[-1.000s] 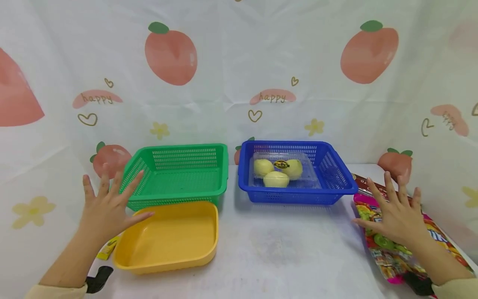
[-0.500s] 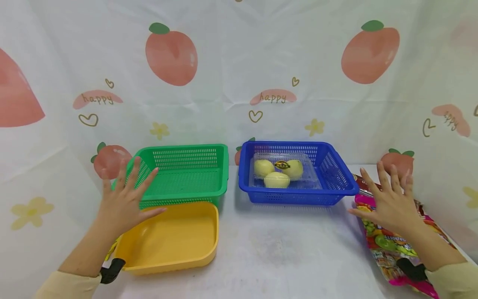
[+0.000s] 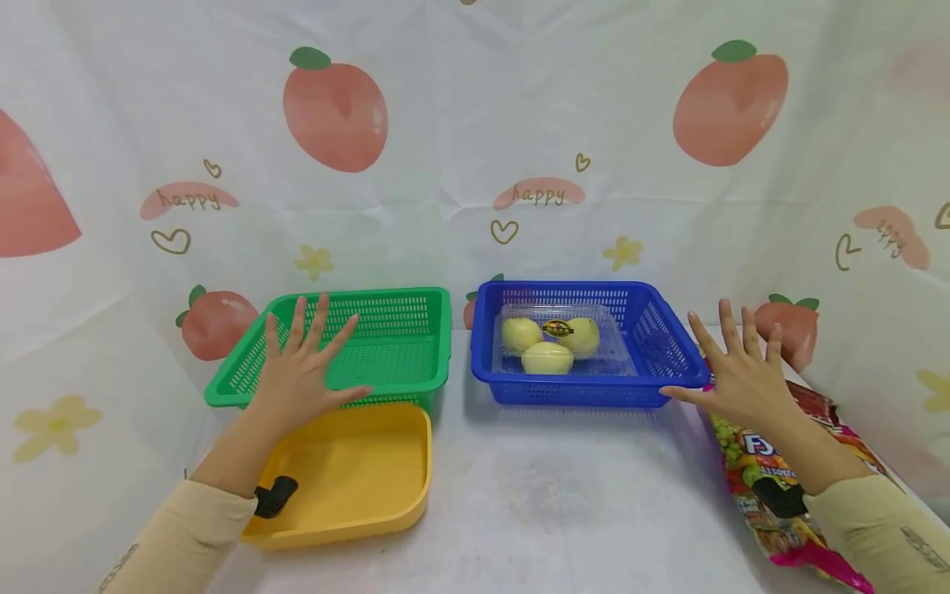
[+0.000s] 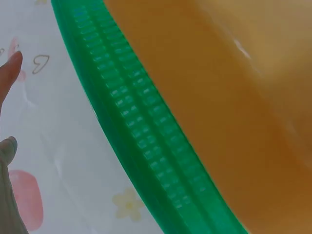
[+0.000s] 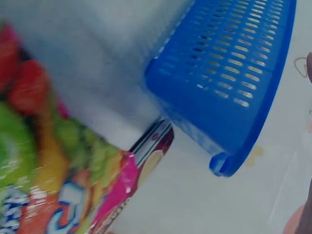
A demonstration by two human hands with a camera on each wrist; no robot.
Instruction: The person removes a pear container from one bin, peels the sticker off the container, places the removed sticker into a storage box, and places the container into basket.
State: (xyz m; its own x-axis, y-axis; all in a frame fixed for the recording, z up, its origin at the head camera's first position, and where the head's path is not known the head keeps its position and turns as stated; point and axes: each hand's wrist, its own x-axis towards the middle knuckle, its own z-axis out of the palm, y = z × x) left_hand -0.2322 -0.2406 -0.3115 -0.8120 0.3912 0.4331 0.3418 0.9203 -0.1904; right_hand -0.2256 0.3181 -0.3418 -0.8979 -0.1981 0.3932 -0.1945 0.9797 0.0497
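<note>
My left hand (image 3: 300,375), fingers spread wide, is held over the near left part of the green basket (image 3: 438,384) and the back of the yellow tray (image 3: 364,470). Nothing is in it. On the other side my right hand (image 3: 742,379) has its fingers spread too, overlapping the right end of the blue basket (image 3: 594,388) and the colourful snack bag (image 3: 772,503) in the head view. It also holds nothing. Inside the blue basket lies a clear plastic box (image 3: 612,338) with three pale yellow round fruits (image 3: 547,359) and a dark label.
A brown package (image 3: 812,402) lies partly under the snack bag at the right. Behind the baskets hangs a white cloth (image 3: 460,124) printed with peaches. The yellow tray stands directly in front of the green basket on the white table (image 3: 542,511).
Both hands have moved forward and inward, the left one rightward over the green basket, the right one leftward toward the blue basket. The containers stay where they were.
</note>
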